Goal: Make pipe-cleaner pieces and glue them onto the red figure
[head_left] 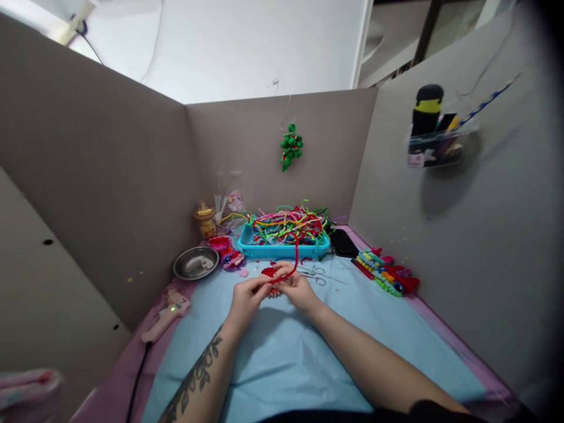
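Both my hands meet over the middle of the blue sheet. Between finger and thumb, my left hand (249, 296) pinches a red pipe cleaner (296, 249), whose free end curves up toward the blue tray. My right hand (297, 288) is closed on the same pipe cleaner, close to the left fingertips. Partly hidden behind the fingers is a small red and pale fuzzy piece (268, 272); I cannot tell which hand carries it. Just right of my right hand lie scissors (319, 279) on the sheet.
A blue tray (282, 251) heaped with coloured pipe cleaners stands at the back. To the left are a metal bowl (185, 265) with small white bits and a pink glue gun (165, 320) with a cord. A black phone (343, 242) and colourful fuzzy pieces (385, 273) lie right.
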Tool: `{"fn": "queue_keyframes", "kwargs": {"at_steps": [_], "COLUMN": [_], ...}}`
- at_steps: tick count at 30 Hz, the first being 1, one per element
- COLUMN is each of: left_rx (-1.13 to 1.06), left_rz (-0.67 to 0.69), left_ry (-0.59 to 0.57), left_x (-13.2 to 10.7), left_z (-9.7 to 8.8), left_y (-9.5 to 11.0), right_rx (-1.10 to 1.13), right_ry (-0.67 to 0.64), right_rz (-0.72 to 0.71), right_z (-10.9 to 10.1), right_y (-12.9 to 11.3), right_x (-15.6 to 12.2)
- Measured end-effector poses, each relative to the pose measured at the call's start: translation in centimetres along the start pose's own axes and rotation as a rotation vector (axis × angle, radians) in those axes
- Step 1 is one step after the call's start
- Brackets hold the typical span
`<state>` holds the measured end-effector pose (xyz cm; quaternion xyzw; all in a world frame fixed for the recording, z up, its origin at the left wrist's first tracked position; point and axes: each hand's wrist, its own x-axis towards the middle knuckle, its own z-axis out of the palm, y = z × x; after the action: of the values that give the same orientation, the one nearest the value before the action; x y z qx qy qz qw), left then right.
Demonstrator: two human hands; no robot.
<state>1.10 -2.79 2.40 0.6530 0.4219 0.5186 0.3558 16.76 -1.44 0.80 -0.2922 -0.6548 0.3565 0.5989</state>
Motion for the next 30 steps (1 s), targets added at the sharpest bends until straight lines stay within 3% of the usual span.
{"fn": "queue_keyframes", "kwargs": {"at_steps": [6,8,10,16,19,24,27,30], "left_rx": [-0.004,-0.003,-0.007,-0.084,-0.061,-0.136,-0.201,-0.313], "left_rz": [0.05,0.024,-0.018,-0.116,-0.11,-0.127,-0.12,-0.164], "left_ry": [0.101,0.118,0.115,0.03,-0.018,-0.03,0.045,0.079], "left_x": [0.1,0.1,0.2,0.2,0.2,0.3,0.5,0.6], "left_z": [-0.4,-0.4,-0.1,1.0,1.4,1.5,1.2,0.9], "left_y": [0.1,0.0,-0.1,-0.4,-0.5,-0.6,-0.9,-1.3], "right_rx": [-0.364,-0.408,-0.379,0.012,0.073,-0.286,-0.475,-0.483], "right_ry": [0.186,0.182,0.158,0.184,0.117,0.148,0.043,-0.022], "right_rz": [-0.095,-0.145,-0.139,0.141,0.16,0.037,-0.051,-0.087], "right_z": [-0.2,0.0,0.3,1.6,1.7,0.9,0.4,0.5], "right_y": [-0.9,-1.3,-1.3,0.3,0.3,-0.8,-0.9,-0.9], "right_x": [-0.6,-0.9,-1.0,-0.6,-0.6,-0.5,-0.5,-0.6]}}
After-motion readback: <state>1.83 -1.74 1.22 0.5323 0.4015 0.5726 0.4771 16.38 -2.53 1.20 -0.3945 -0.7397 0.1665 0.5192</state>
